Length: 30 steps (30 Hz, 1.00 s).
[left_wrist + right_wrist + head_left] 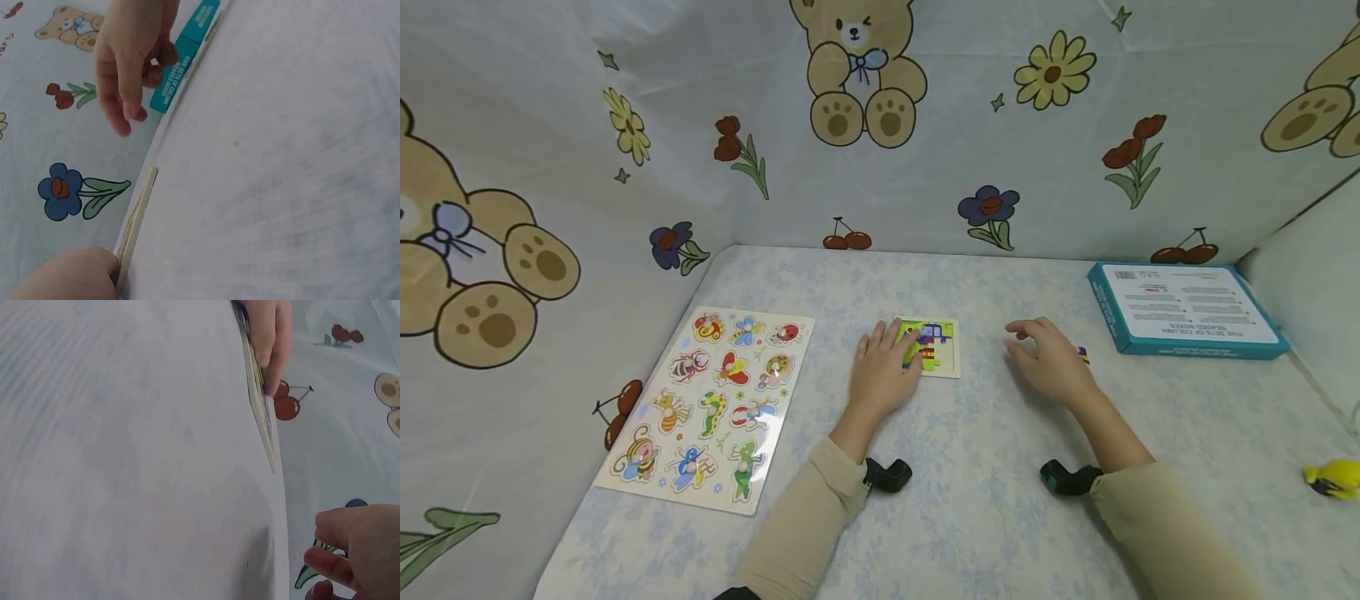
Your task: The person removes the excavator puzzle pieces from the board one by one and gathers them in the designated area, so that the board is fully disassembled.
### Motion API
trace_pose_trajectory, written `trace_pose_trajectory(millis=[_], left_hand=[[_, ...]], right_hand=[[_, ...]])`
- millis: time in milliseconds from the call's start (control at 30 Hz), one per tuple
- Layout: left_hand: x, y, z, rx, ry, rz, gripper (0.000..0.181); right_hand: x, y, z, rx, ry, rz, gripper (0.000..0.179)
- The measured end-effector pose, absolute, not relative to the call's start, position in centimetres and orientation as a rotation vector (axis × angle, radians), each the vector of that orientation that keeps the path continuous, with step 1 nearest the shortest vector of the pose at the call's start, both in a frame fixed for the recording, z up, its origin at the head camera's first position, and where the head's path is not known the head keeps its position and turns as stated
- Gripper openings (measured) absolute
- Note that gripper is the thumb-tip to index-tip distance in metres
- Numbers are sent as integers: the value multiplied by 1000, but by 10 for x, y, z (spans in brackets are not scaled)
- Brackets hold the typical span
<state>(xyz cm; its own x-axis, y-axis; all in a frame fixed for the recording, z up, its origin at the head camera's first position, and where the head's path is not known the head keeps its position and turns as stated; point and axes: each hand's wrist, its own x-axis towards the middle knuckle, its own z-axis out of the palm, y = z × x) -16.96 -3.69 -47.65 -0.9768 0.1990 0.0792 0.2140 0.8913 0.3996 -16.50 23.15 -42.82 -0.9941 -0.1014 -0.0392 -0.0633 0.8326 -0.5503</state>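
Note:
My left hand [883, 371] rests over the left side of a small square jigsaw puzzle [950, 362], its fingers spread across the board. The puzzle has a pale frame and a green picture with a purple and red vehicle; part of it is hidden under the fingers. To the right of it, my right hand [1051, 362] hovers above the table with loosely bent fingers and nothing between them. A small dark and yellow puzzle piece [1083, 355] lies just beyond that hand, mostly covered by it. The right wrist view shows the thin edge of the puzzle [255, 400] under the left fingers.
A large board of insect pictures [711, 408] lies on the left of the table. At the back right is a teal and white box [1191, 308]. A yellow and black toy [1332, 479] sits at the right edge. Patterned cloth [940, 167] hangs behind the table.

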Motion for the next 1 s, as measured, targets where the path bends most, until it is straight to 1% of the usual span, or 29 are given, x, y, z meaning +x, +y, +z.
trace_pose_trajectory(millis=[267, 433, 633, 733, 1000], left_hand=[[-168, -37, -478, -322, -3032, -624, 51], [-169, -37, -476, -336, -3024, -602, 50], [-170, -37, -475, -351, -3012, -588, 47], [-171, -37, -476, -348, -3022, -589, 47], [-171, -35, -477, -321, -3043, -584, 48]], right_hand=[[-181, 179, -427, -289, 2904, -699, 47], [-193, 161, -424, -343, 2935, -624, 49], [-203, 149, -424, -333, 2929, -481, 52], [-205, 146, -424, -370, 2954, -388, 50], [-208, 144, -426, -600, 3044, -49, 35]])
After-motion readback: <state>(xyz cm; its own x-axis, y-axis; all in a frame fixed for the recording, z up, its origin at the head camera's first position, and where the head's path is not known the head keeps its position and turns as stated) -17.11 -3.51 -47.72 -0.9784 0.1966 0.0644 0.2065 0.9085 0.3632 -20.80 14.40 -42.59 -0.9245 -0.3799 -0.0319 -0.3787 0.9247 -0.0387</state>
